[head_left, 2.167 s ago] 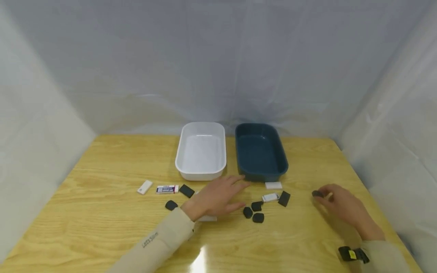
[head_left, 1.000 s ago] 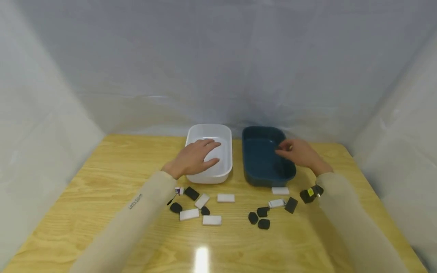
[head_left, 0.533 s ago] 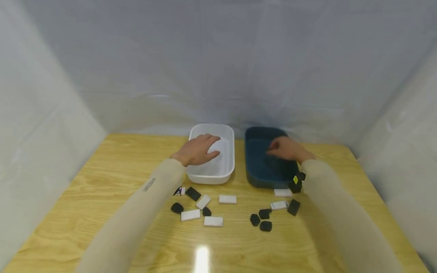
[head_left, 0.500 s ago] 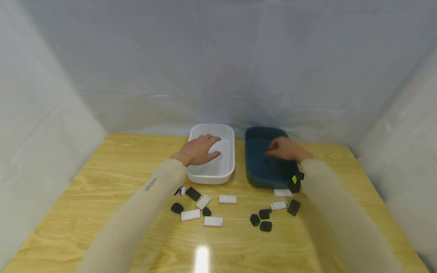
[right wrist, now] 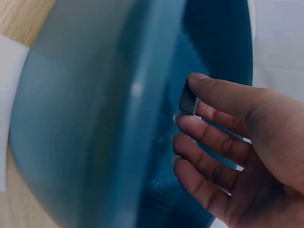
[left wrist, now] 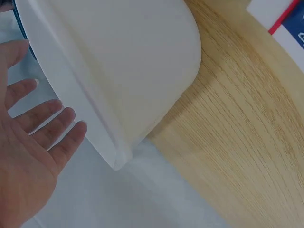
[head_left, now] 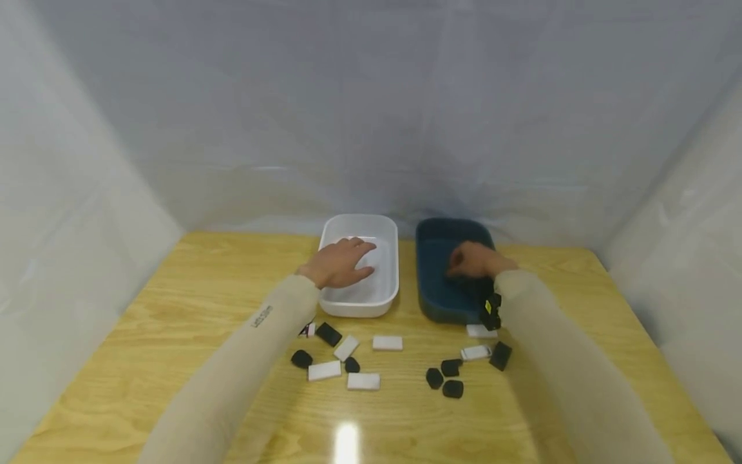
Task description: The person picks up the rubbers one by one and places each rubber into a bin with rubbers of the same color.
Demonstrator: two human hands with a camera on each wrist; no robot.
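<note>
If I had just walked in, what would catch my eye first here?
Two tubs side by side at the back of the wooden table: a white tub with the left hand spread open over it, and a dark blue tub with the right hand over it. The right wrist view shows that hand pinching a small dark piece. In front lie scattered black pieces and white pieces.

A light wooden desk [head_left: 174,309] with a bold grain fills the lower part of the head view. Pale, translucent plastic sheeting [head_left: 371,109] hangs behind it and along both sides, closing it in like a booth, wrinkled and faintly bluish. A small bright glare [head_left: 346,444] from overhead light sits on the varnished wood near the front edge.
</note>
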